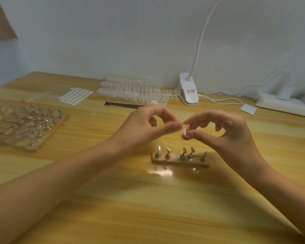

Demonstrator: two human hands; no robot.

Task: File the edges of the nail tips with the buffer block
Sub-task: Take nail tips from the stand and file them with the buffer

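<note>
Pinching a small pink-tinged piece [185, 132] btwn thumb and forefinger, the R hand [231, 136] holds it just above the table [148, 208], behind the wooden strip [180, 162]. It looks like a tip on a dark stand base, but it's too small and blurred to be sure. L hand [144, 131] is motion-blurred, thumb and forefinger curled into a ring w/ tips reaching toward the piece; can't tell whether it grips anything. No buffer block can be made out in either hand. A black file [123, 105] lies further back, apart from both hands. Both forearms hover low over the table, prob. to steady fine work. The wooden strip carries 5 metal stands, upright in a row near the person so each is easy to reach; only the leftmost bears a clear nail tip [158, 149]. Bag of spare tips [134, 92] sits by the wall, handy but out of the way. Judging by this, filing hasn't properly begun.
</note>
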